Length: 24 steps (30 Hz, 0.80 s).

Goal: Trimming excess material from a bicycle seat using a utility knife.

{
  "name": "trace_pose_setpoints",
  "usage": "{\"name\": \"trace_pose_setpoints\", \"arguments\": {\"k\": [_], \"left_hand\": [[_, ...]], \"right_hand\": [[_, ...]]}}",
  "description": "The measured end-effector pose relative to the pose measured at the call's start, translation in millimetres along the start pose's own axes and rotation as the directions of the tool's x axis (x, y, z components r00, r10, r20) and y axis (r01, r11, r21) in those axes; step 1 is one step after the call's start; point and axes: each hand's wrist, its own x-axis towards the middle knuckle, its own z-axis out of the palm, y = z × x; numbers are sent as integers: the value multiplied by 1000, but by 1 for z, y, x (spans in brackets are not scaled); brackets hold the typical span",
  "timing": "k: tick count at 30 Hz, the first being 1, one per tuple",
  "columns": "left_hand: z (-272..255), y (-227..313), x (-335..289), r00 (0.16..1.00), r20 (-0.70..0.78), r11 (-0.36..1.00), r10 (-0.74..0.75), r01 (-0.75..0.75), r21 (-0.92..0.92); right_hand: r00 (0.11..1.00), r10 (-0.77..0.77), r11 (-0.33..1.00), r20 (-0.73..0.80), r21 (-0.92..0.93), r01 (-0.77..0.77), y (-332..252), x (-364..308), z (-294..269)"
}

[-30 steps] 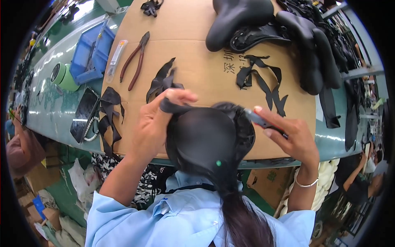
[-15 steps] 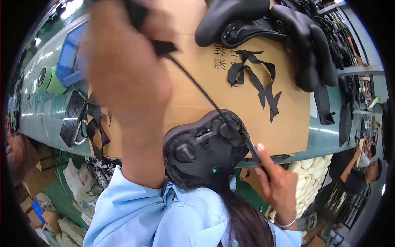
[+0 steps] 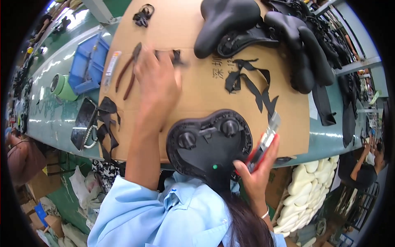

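Note:
My right hand (image 3: 262,164) grips a red utility knife (image 3: 263,145), its blade pointing up and away, just right of the saddle. An upturned black bicycle saddle (image 3: 201,150) rests against my front at the table's near edge, showing its underside with two round knobs and a small green dot. My left hand (image 3: 158,80) is over the cardboard beyond the saddle, its fingers smeared by motion. A blurred black strip (image 3: 177,58) shows beside those fingers; whether they hold it, I cannot tell. Red-handled pliers (image 3: 131,74) lie just left of this hand.
Black saddles (image 3: 230,20) are piled at the far right. Cut black strips (image 3: 251,78) lie on the cardboard (image 3: 197,90). Left are a blue bin (image 3: 88,64), a green round container (image 3: 62,87) and a phone (image 3: 83,123). Cream saddle-shaped pads (image 3: 306,189) are stacked at lower right.
The black strip stretched from the saddle has come away from it. My left hand has moved lower and right, uncovering the pliers. The knife has lifted off the saddle's edge, blade now upward.

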Motion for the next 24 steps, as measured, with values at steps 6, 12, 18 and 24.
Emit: {"name": "trace_pose_setpoints", "arguments": {"k": [6, 12, 18, 24], "left_hand": [[-41, -13, -15, 520, 800, 458, 300, 657, -599], [0, -115, 87, 777, 462, -378, -427, 311, -872], [93, -54, 159, 835, 498, 494, -235, 544, -678], [127, 6, 136, 764, 625, 277, -158, 642, -715]], "right_hand": [[965, -261, 956, 37, 145, 254, -32, 76, 22], [876, -259, 870, -407, 296, 395, -59, 116, -11], [958, -35, 947, -284, 297, 122, -16, 90, 6], [986, 39, 936, -159, 352, 19, -7, 73, 15]]}}
